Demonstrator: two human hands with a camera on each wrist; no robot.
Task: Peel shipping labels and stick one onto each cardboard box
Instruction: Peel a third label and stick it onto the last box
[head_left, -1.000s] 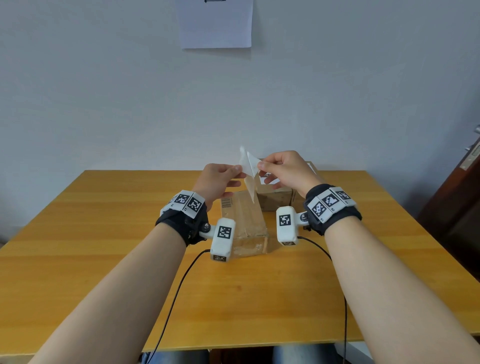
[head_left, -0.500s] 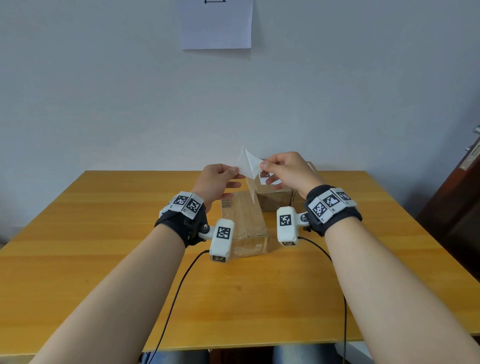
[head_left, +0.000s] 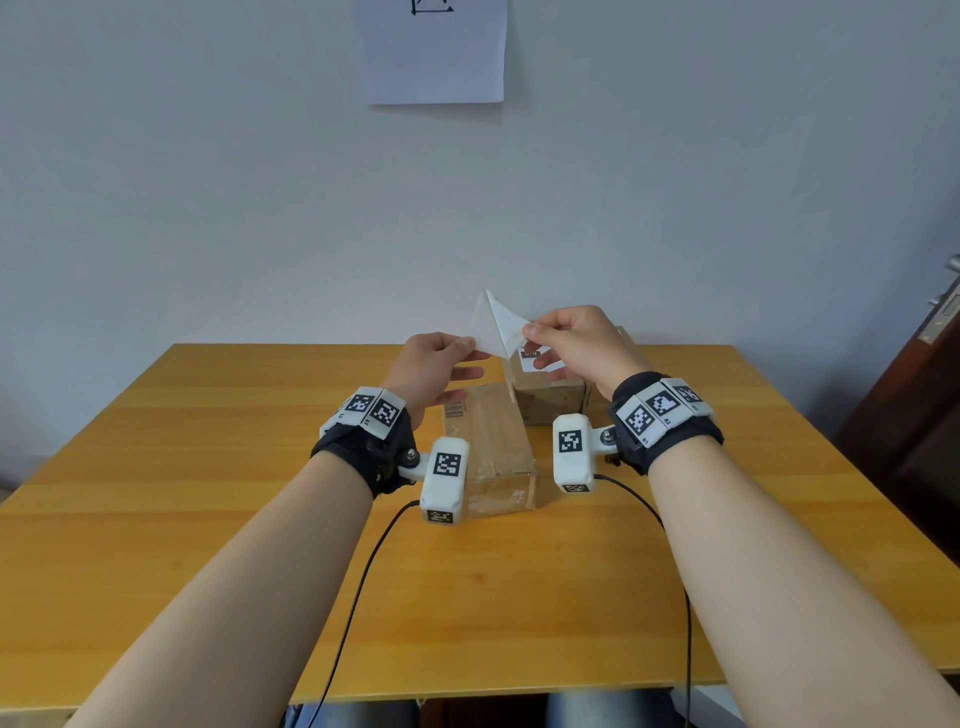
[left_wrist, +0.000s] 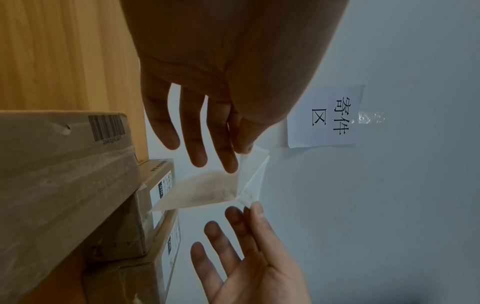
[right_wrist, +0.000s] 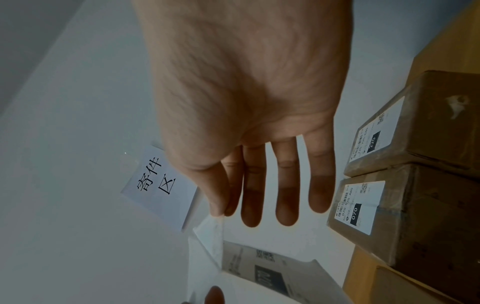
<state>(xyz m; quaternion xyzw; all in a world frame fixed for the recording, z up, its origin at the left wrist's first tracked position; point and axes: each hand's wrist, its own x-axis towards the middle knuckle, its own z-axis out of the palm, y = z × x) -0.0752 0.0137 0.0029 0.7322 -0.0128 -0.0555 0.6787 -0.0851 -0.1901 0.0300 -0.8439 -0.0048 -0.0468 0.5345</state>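
Above the boxes, both hands hold a white shipping label (head_left: 493, 325) that is partly split from its backing into a V. My left hand (head_left: 470, 353) pinches the left leaf between thumb and forefinger, other fingers straight. My right hand (head_left: 530, 332) pinches the right leaf at its corner. The left wrist view shows the label (left_wrist: 207, 191) spread between the left hand (left_wrist: 241, 148) and the right hand's fingers (left_wrist: 252, 216). Below lies a long unlabelled cardboard box (head_left: 488, 441) with a barcode. In the right wrist view, the right hand (right_wrist: 223, 211) grips the thin leaf (right_wrist: 209, 236).
Two smaller boxes behind carry labels: one marked 070 (right_wrist: 363, 205) and one marked 220 (right_wrist: 376, 133). The labelled box (head_left: 545, 395) stands just beyond the long one on the wooden table (head_left: 208, 467). A paper sign (head_left: 434, 52) hangs on the wall. Wrist camera cables trail to the front edge.
The two leaves of the label have opened wider into a V as the hands drew slightly apart. The boxes have not moved.
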